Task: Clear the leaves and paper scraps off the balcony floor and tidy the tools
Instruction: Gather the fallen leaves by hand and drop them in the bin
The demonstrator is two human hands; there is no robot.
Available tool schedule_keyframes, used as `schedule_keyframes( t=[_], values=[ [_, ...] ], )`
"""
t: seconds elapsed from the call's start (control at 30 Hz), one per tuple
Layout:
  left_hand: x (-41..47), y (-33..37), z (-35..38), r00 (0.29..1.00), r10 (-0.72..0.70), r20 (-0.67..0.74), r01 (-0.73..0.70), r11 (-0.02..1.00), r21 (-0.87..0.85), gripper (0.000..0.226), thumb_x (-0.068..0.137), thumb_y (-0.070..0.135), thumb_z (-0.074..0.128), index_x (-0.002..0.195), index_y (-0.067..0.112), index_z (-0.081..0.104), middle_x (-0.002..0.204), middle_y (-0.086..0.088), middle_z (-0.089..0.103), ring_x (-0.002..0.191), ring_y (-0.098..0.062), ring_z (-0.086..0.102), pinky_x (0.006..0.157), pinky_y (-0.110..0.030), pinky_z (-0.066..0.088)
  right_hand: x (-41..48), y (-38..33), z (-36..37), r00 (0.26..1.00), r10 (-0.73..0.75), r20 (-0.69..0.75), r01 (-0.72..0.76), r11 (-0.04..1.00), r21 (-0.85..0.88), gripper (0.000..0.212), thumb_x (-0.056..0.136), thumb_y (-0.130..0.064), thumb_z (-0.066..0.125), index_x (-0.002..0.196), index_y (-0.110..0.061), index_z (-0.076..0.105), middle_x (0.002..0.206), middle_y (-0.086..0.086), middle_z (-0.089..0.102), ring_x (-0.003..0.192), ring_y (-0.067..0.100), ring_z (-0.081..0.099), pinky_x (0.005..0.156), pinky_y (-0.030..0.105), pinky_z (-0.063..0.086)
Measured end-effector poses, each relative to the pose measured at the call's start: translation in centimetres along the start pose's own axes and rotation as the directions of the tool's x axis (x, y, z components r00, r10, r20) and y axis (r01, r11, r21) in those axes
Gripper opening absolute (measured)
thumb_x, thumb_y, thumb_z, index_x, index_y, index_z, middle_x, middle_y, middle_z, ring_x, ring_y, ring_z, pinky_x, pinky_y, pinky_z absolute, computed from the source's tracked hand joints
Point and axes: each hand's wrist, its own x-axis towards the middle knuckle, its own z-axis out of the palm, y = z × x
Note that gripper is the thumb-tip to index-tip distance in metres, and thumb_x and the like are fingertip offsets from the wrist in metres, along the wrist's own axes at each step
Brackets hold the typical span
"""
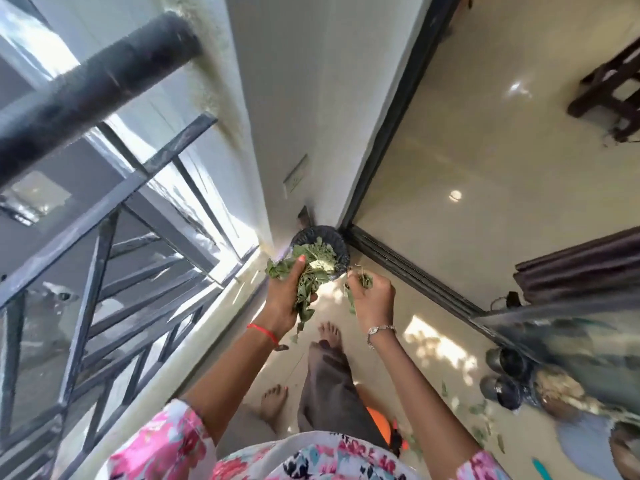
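Observation:
My left hand [289, 299] grips a thick bunch of green leaves [306, 292] just above a dark round bin [337, 242] standing in the balcony corner. Leaves and a pale scrap lie inside the bin. My right hand [372, 297] holds a smaller clump of leaves [362, 282] beside the bin's rim, a little to the right. Loose leaves [481, 427] are scattered on the cream floor at the lower right.
A dark metal railing [104, 237] runs along the left. The sliding door track [408, 271] and an open doorway are on the right. Small dark pots [507, 375] and a glass table edge stand at the right. My bare feet [329, 334] are below the bin. An orange object [381, 424] sits near my legs.

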Motion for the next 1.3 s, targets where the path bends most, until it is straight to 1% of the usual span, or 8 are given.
schedule_keyframes(
  t=[0.13,0.23,0.5,0.7,0.9,1.03,1.17,1.3],
  values=[
    [4.5,0.4,3.1,0.994,0.002,-0.113,-0.005,1.0,-0.027,0.047,0.088,0.035,0.062,0.12,0.001,0.052,0.06,-0.003,0.06,0.043,-0.017,0.054,0.034,-0.018,0.036,7.2,0.5,1.1,0.99,-0.022,0.137,0.028,0.999,-0.04,0.024,0.087,-0.016,0.06,0.09,0.007,0.068,0.049,0.003,0.047,0.043,0.013,0.035,0.037,0.011,0.028],
    [9.1,-0.2,4.8,0.978,-0.03,-0.205,0.02,0.999,-0.05,0.054,0.084,0.038,0.066,0.122,0.002,0.05,0.083,-0.011,0.065,0.051,-0.017,0.059,0.035,-0.018,0.04,12.5,1.8,3.1,0.975,-0.024,0.221,0.04,0.997,-0.069,0.021,0.087,-0.012,0.059,0.082,0.007,0.067,0.051,0.002,0.049,0.044,0.007,0.037,0.038,0.009,0.031],
    [25.7,-7.4,5.2,0.926,-0.08,-0.369,0.061,0.996,-0.065,0.042,0.086,0.035,0.065,0.113,0.005,0.052,0.076,-0.008,0.062,0.051,-0.016,0.058,0.042,-0.021,0.042,22.8,12.2,13.6,0.957,0.035,0.289,-0.005,0.995,-0.103,0.017,0.088,-0.01,0.057,0.076,-0.001,0.065,0.048,-0.004,0.047,0.032,0.003,0.04,0.045,0.0,0.032],
    [39.9,-15.9,3.3,0.903,-0.093,-0.42,0.032,0.988,-0.151,0.022,0.089,0.018,0.063,0.105,0.003,0.061,0.077,-0.01,0.065,0.049,-0.012,0.062,0.04,-0.018,0.047,29.3,25.0,24.7,0.959,0.048,0.281,-0.001,0.986,-0.165,0.022,0.088,-0.016,0.057,0.068,-0.008,0.06,0.055,0.007,0.053,0.046,0.014,0.041,0.046,0.024,0.028],
    [52.0,-22.0,2.5,0.912,-0.074,-0.403,0.047,0.996,-0.076,0.036,0.087,0.031,0.065,0.111,0.005,0.061,0.104,-0.012,0.069,0.098,-0.029,0.065,0.087,-0.043,0.054,34.7,33.6,32.4,0.961,0.092,0.261,-0.009,0.953,-0.303,0.028,0.088,-0.03,0.054,0.088,-0.004,0.065,0.077,0.017,0.061,0.064,0.021,0.048,0.043,0.021,0.022],
    [56.2,-23.1,2.2,0.955,-0.038,-0.293,0.061,0.996,0.07,0.078,0.07,0.064,0.062,0.128,0.013,0.052,0.126,-0.005,0.058,0.11,-0.018,0.058,0.103,-0.038,0.043,37.6,36.9,35.7,0.865,0.175,0.47,0.021,0.924,-0.382,0.045,0.09,-0.043,0.045,0.108,-0.006,0.062,0.117,0.017,0.058,0.102,0.031,0.056,0.079,0.031,0.042],
    [56.1,-23.2,1.7,0.985,-0.11,-0.132,0.138,0.964,0.227,0.082,0.088,0.063,0.042,0.15,0.017,0.012,0.153,-0.004,0.023,0.136,-0.021,0.028,0.112,-0.04,0.022,38.1,36.9,35.7,0.725,0.326,0.607,-0.027,0.894,-0.447,0.043,0.097,-0.034,0.04,0.137,-0.021,0.045,0.145,0.008,0.039,0.13,0.027,0.039,0.11,0.034,0.03],
    [53.4,-21.4,1.1,0.998,-0.013,-0.066,0.043,0.877,0.479,0.049,0.099,0.046,0.033,0.119,0.007,0.055,0.096,0.0,0.055,0.081,-0.011,0.051,0.077,-0.024,0.042,37.3,34.3,33.0,0.724,0.305,0.618,0.09,0.848,-0.523,0.048,0.095,-0.006,0.038,0.14,-0.021,0.039,0.136,0.013,0.049,0.112,0.029,0.054,0.088,0.027,0.042]
  ],
)
